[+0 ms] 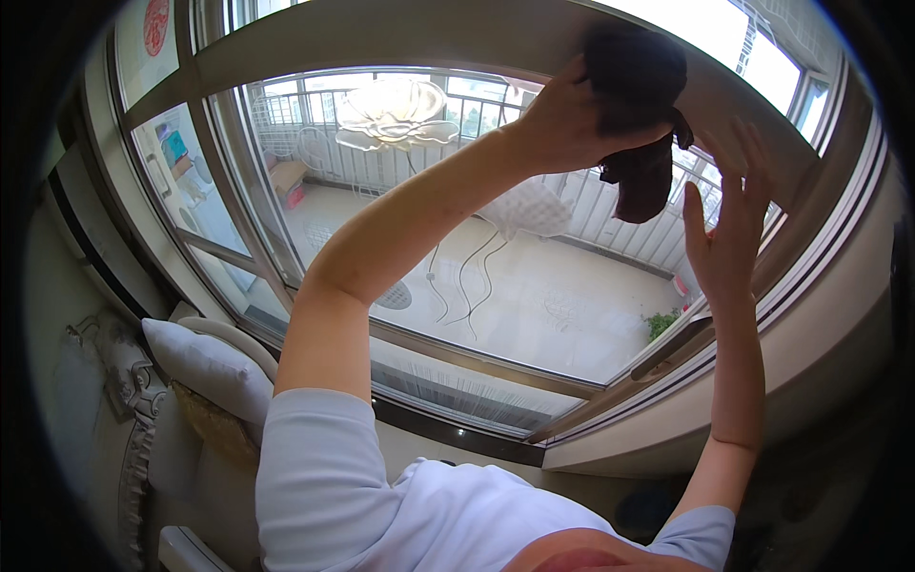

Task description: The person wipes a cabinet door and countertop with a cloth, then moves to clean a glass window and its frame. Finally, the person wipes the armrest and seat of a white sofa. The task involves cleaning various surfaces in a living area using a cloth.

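Note:
My left hand (pixel 565 129) is raised high and gripping a crumpled dark cloth (pixel 643 179); part of the cloth hangs below the fingers, and its upper part is against or in front of the upper frame of a glazed door (pixel 429 39). My right hand (pixel 729 222) is raised to the right of the cloth, apart from it, with fingers spread and blurred. It holds nothing. Whether its fingertips touch the door cannot be told. Below it, a long door handle (pixel 672 348) sits on the door's side frame.
Behind the glass lies a tiled balcony floor (pixel 529 300) with a metal railing (pixel 593 207) and a green plant (pixel 661 323). A flower-shaped lamp (pixel 393 114) shows in the pane, perhaps reflected. A white cushion (pixel 207 368) rests on a sofa (pixel 171 443) at the lower left.

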### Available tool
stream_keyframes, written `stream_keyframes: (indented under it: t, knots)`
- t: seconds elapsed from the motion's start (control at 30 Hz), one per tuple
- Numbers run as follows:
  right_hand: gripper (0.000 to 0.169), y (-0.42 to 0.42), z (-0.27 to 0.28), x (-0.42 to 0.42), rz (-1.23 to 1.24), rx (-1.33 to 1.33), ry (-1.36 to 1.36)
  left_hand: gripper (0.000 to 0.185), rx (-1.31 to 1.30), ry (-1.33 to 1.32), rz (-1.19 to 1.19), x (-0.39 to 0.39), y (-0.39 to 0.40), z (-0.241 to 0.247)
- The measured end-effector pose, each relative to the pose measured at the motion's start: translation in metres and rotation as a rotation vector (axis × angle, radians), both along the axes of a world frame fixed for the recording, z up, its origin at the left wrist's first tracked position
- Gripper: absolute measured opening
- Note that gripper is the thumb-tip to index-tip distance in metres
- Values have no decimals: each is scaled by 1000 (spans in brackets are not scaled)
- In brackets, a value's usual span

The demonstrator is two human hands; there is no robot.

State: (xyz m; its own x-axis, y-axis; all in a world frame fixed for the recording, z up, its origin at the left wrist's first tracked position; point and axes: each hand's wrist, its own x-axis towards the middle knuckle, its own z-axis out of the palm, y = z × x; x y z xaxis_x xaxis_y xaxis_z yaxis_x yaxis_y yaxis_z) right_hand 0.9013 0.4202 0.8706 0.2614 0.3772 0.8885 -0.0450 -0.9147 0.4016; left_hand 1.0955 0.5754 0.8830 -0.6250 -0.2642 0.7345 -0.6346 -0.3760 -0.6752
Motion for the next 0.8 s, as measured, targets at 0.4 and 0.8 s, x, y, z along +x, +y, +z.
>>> stream_keyframes:
  t: [0.4,0.8]
  knots:
    - [39,130,16,104,282,-166,176,63,-335,435,100,79,174,3]
    - [46,197,45,204,185,-210,-81,68,-348,431,263,144,296,16]
